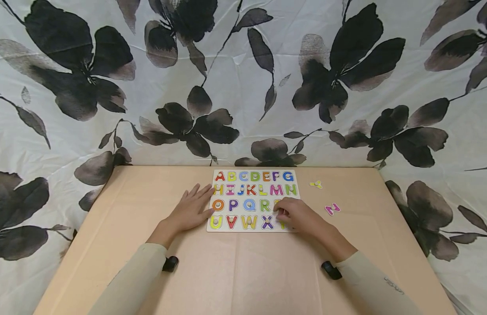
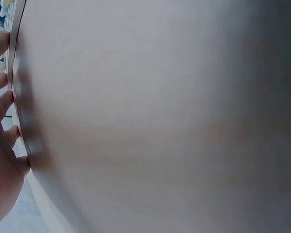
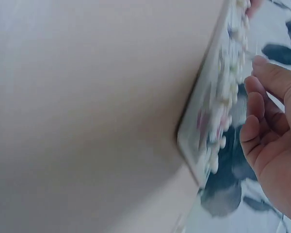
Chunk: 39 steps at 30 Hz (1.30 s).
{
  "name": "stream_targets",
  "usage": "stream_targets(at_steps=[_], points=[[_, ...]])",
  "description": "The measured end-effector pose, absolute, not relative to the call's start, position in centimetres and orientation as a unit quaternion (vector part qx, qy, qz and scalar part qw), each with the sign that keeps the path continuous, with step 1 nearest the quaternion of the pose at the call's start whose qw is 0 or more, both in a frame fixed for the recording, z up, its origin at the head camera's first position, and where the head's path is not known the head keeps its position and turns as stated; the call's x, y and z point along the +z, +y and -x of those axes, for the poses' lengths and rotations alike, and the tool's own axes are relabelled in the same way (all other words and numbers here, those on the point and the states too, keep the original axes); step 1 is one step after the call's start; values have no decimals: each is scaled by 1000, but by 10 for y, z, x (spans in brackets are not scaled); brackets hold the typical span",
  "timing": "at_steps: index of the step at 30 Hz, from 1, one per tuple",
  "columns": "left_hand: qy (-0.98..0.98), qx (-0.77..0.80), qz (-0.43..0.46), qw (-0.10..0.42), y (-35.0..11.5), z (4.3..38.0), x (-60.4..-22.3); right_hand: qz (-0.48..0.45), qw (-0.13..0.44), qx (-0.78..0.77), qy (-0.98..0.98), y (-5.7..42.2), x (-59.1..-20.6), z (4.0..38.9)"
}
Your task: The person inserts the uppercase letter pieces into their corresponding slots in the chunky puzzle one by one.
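A white alphabet puzzle board [image 1: 243, 231] lies on the table, with colourful letter pieces in rows; small knobs stand up from them in the right wrist view. My left hand [image 1: 192, 206] is spread flat beside it, fingertips at the board's left edge; in the left wrist view those fingers [image 2: 2, 104] touch that edge. Over the board's lower right part is my right hand [image 1: 300, 215], fingers curled and thumb close to them, covering letters after the R. The right wrist view shows this hand [image 3: 276, 121] above the knobs; whether it pinches a piece is hidden.
Right of the board lie two loose letters: a yellow Y piece [image 1: 316, 184] and a pink Z piece [image 1: 332, 209]. The tan table [image 1: 235, 271] meets a white cloth with dark flowers [image 1: 259, 100] at its back edge.
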<state>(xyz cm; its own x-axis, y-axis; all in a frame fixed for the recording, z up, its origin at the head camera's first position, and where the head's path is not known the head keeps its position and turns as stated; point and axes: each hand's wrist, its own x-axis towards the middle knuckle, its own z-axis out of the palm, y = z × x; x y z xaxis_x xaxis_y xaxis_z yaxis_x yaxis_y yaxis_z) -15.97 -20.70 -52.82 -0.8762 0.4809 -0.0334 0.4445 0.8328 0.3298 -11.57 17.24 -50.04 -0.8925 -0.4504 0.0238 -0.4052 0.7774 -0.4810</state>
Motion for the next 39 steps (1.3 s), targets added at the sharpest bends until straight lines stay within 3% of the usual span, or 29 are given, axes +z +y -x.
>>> stream_targets(at_steps=[6,19,25,39], points=[[956,156,-243,55,-207,160,-529,173,60,-256,949,206,-496,117],[956,160,-241,53,-207,161,-531,83,-9,-238,968,276,-502,136],[957,157,-240,53,-207,160,-530,20,-13,-244,970,283,-496,158],[957,154,-244,44,-207,159,-531,-23,-3,-243,970,275,-517,189]])
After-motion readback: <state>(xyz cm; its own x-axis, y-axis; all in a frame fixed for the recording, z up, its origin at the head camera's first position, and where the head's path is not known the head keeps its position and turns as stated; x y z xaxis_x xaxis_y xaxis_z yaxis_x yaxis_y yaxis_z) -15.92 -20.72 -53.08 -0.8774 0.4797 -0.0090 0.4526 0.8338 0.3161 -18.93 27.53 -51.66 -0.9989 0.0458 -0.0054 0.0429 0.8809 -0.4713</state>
